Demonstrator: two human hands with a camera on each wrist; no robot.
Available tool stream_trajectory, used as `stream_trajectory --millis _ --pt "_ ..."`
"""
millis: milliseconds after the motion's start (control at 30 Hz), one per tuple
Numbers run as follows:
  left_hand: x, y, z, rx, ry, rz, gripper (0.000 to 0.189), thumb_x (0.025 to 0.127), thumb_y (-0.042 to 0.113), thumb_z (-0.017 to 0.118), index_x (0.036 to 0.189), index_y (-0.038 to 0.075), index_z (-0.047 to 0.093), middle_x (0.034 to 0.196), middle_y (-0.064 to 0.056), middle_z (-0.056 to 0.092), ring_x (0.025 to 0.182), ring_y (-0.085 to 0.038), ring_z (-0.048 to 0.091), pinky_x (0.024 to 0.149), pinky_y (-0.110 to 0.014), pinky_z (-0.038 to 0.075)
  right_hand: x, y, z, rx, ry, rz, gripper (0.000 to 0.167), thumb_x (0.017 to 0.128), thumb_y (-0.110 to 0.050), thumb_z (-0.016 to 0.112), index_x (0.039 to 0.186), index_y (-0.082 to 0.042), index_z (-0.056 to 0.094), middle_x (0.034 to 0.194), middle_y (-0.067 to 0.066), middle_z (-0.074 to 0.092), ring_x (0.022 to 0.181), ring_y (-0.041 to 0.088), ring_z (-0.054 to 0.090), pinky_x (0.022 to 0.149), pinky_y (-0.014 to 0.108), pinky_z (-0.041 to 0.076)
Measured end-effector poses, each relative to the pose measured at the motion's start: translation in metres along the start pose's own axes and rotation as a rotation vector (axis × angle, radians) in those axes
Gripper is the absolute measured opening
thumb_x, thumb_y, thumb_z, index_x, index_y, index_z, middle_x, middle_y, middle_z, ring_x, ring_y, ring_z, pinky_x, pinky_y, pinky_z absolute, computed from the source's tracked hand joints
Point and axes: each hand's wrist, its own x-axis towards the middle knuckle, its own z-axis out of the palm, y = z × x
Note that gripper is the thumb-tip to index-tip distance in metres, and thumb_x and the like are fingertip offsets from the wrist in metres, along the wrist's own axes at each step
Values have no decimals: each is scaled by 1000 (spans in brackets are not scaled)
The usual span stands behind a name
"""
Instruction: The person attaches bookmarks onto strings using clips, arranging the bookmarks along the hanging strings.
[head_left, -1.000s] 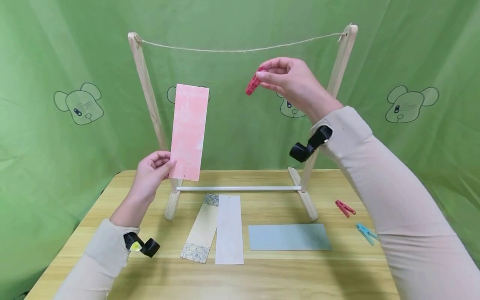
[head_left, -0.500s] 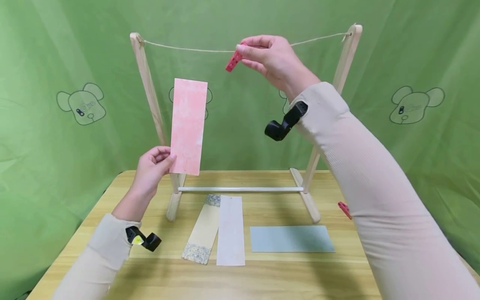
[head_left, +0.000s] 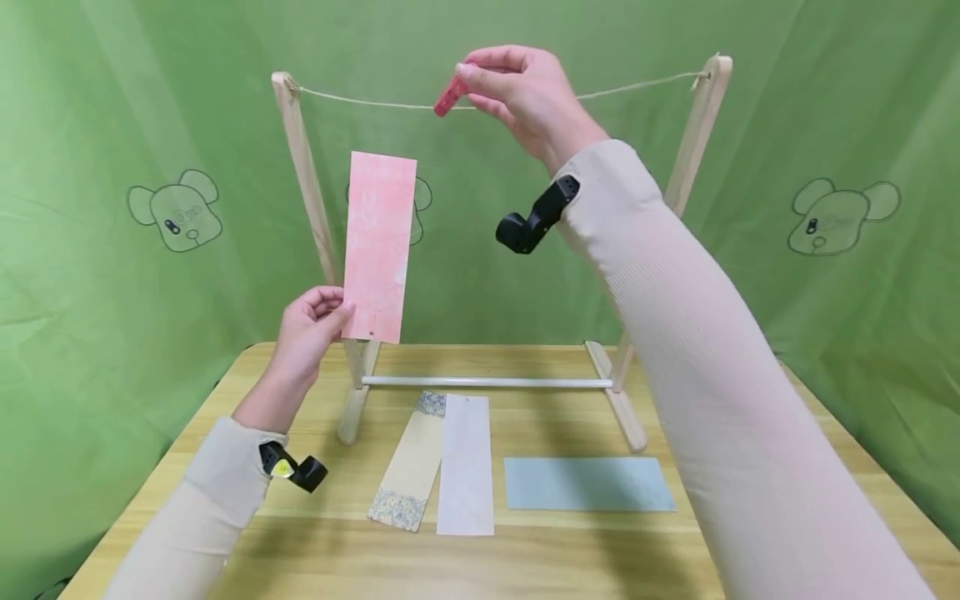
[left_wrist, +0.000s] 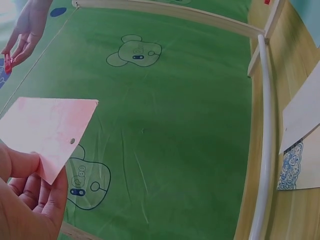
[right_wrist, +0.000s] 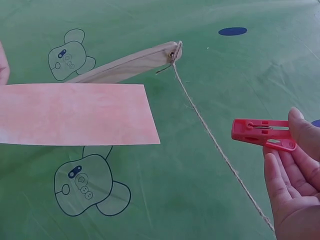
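Observation:
My left hand (head_left: 309, 333) pinches a pink paper strip (head_left: 378, 246) near its lower left edge and holds it upright, below the string and apart from it. A small hole (left_wrist: 72, 141) shows near the strip's lower end. Up by the string (head_left: 360, 101), my right hand (head_left: 521, 96) pinches a red clothespin (right_wrist: 260, 131) by its handle end between thumb and fingers. In the head view the clothespin overlaps the string; the right wrist view shows a gap between the two. The string sags between two wooden posts (head_left: 307, 167).
On the wooden table (head_left: 360, 567) lie a cream strip with blue patterned ends (head_left: 408, 467), a white strip (head_left: 467, 467) partly over it, and a light blue strip (head_left: 588, 483). A white rod (head_left: 487, 382) joins the posts low down. Green cloth (head_left: 480, 275) hangs behind.
My right hand has moved up and left with the red clothespin, to string height. The pink strip has risen slightly in my left hand. My right arm now hides the clothespins on the table.

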Motion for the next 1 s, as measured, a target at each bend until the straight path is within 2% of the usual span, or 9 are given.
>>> stream_trajectory --millis 133,367,667,800,1000 --pt "2 1 -1 -6 29 10 16 89 -2 59 90 14 56 79 9 57 65 -1 51 56 -12 45 6 0 7 -4 -5 -15 28 80 5 69 106 1 62 103 9 62 87 17 63 89 23 50" --pt "5 3 0 -29 20 6 16 89 -1 59 89 14 57 78 8 57 64 -2 52 57 -12 47 12 3 20 -70 8 -30 33 80 3 70 112 0 62 112 6 61 96 16 63 82 17 50" --pt "13 -2 -3 -17 15 9 12 90 0 59 92 12 56 78 8 58 66 -3 53 59 -13 48 19 15 41 -197 131 -105 31 75 -5 78 103 -10 66 103 -1 67 92 6 59 81 13 46" --pt "16 -2 -2 -26 16 -2 13 90 0 59 91 12 57 77 8 58 66 -3 53 59 -13 48 21 21 46 -234 127 -131 30 75 -7 78 103 -10 66 102 -1 67 91 7 59 81 14 46" --pt "20 2 1 -9 25 18 12 89 1 61 91 12 58 75 9 58 64 -3 53 57 -13 48 23 24 49 -233 142 -143 27 76 -7 77 101 -9 66 101 0 66 89 8 60 77 14 48"
